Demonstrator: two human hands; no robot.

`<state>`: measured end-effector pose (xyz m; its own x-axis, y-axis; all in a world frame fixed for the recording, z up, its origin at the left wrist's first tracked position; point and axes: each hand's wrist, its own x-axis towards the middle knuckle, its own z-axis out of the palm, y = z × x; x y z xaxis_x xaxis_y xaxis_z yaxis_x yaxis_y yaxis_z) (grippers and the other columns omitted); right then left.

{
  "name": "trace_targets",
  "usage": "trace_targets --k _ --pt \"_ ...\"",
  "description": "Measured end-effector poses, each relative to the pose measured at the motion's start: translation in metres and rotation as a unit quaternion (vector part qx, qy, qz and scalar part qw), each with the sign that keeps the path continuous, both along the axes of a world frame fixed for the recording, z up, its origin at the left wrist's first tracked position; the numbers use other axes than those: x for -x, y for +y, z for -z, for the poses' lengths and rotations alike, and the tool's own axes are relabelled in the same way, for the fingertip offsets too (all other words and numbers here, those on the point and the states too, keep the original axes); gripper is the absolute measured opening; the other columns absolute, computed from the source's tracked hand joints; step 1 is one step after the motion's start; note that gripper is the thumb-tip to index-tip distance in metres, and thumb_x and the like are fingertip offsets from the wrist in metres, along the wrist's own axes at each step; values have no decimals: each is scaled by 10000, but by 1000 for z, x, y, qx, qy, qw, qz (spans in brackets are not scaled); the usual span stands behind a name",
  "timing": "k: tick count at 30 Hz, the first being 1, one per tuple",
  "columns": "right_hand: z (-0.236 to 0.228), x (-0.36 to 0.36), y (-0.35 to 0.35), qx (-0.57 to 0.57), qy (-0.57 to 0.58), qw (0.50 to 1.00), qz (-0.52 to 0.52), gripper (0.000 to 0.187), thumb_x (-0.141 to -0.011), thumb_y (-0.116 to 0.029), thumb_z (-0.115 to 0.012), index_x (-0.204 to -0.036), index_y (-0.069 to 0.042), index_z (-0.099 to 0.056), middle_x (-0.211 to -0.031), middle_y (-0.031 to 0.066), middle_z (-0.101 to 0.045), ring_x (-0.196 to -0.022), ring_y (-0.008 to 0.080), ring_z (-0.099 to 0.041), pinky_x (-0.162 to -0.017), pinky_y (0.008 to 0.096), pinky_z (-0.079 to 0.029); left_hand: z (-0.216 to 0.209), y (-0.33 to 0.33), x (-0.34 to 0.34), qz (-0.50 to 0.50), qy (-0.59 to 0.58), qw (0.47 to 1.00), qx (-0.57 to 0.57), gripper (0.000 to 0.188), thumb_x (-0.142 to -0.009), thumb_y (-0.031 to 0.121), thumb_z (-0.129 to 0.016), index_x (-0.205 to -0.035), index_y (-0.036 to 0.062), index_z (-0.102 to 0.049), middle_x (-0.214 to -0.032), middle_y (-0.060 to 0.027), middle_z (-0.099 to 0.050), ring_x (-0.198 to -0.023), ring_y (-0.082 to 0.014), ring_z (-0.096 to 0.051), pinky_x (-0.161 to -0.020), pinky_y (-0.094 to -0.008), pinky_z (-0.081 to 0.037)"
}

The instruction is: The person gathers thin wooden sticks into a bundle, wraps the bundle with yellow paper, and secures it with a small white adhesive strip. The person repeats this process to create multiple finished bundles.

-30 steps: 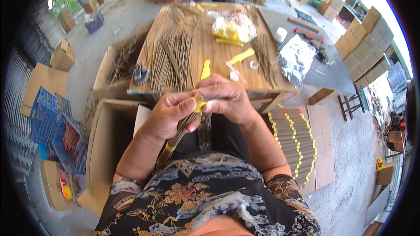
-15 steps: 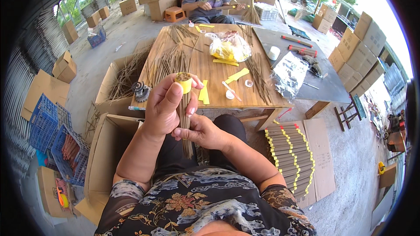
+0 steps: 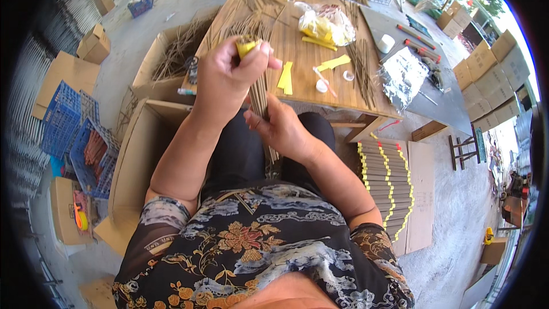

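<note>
Above my lap I hold a bundle of thin brown sticks (image 3: 259,98), tilted with its top end away from me. Around that top sits a yellow paper band (image 3: 246,49). My left hand (image 3: 229,80) is wrapped round the banded end, thumb and fingers pressed on the paper. Lower down, my right hand (image 3: 285,129) grips the sticks, and their bottom ends hang below it. On the table just beyond, loose brown sticks (image 3: 245,27) are spread out. Yellow paper strips (image 3: 285,78) lie right of my left hand, near a small white round container (image 3: 322,86) with a thin stick across it.
The wooden table (image 3: 297,96) carries a plastic bag (image 3: 337,26) with yellow paper. A dark table (image 3: 437,100) adjoins it, holding crumpled foil (image 3: 405,74). Open cardboard boxes (image 3: 128,166) stand at left, beside blue crates (image 3: 86,160). Banded bundles (image 3: 386,186) lie at right. Another person sits across.
The view has tipped downward, so the table sits higher in the picture. My left hand has turned over the banded end, its back now toward me. Both hands still hold the bundle.
</note>
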<state>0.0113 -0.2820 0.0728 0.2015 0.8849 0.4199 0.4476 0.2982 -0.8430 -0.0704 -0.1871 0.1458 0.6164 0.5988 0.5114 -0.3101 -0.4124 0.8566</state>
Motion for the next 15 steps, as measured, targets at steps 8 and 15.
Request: trace_targets --k 8,15 --pt "-4 1 11 88 -12 995 35 416 -769 -222 -648 -1011 54 -452 -813 224 -564 -766 347 -572 -663 372 -447 3 10 -12 -12 -71 987 146 85 -755 67 -559 -744 -16 -573 -670 -94 -582 -538 -166 -580 -582 -289 -501" --pt "20 -22 4 59 126 986 -87 578 -733 -288 -704 -1133 43 -448 -899 104 -572 -838 167 -537 -745 294 -440 -8 50 -3 48 -184 937 292 163 -760 120 -616 -668 18 -528 -660 -110 -565 -540 -183 -561 -544 -340 -524"
